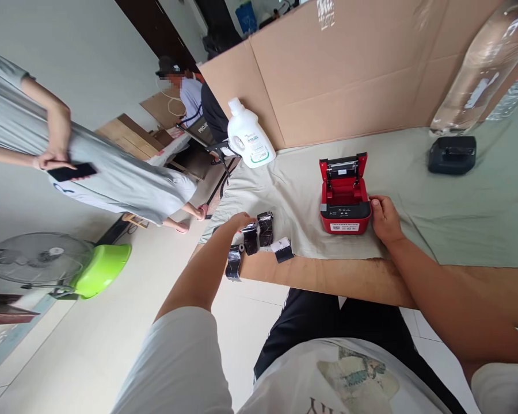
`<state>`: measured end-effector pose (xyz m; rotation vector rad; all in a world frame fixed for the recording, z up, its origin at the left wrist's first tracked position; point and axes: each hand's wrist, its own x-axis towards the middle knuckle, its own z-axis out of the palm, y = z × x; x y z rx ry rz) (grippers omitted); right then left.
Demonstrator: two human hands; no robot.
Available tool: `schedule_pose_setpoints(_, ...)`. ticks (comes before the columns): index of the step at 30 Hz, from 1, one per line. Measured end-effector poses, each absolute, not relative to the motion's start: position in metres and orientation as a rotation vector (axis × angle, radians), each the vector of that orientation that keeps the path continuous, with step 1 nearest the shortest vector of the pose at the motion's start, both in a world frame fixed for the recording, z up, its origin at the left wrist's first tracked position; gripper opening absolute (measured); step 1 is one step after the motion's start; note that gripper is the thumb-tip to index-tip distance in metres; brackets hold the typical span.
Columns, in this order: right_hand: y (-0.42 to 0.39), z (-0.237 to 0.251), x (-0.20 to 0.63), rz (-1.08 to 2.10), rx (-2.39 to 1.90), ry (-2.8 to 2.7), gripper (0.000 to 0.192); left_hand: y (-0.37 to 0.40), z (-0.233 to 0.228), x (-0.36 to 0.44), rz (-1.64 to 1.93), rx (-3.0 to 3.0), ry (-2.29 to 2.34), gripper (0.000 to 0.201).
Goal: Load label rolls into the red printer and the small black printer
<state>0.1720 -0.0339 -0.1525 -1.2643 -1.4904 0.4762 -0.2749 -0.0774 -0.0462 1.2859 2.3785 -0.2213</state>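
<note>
A red and black label printer (346,225) stands on the cloth with its lid raised and its inside showing. My right hand (386,218) is curled against the printer's right side, thumb and forefinger at its edge. At the table's front left, my left hand (240,222) reaches over a black-wrapped roll (251,239), fingers bent onto it and partly hidden. Another dark roll (266,229) stands just to its right, and a third one (233,263) sits nearer the table edge. A small black and white piece (282,250) lies beside them.
A white detergent bottle (250,138) stands at the back left, before a tall cardboard panel (349,69). Farther right are a black device (452,155) and a large clear plastic-wrapped item (475,75). A person holding a phone (72,172) stands left, near a fan (38,259).
</note>
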Motion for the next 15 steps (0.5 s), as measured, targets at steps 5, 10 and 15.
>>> schedule_pose_setpoints(5,-0.036,-0.149,0.171,0.494,-1.283,-1.490,0.062,-0.084,-0.046,-0.280,-0.197,1.420,2.312,0.040)
schedule_pose_setpoints(10,-0.035,-0.149,0.171,0.518,-1.291,-1.500,0.061,-0.091,-0.049,-0.281,-0.217,1.604,2.284,0.058)
schedule_pose_setpoints(15,-0.034,-0.151,0.171,0.542,-1.273,-1.479,0.061,-0.095,-0.052,-0.273,-0.192,1.669,2.322,0.057)
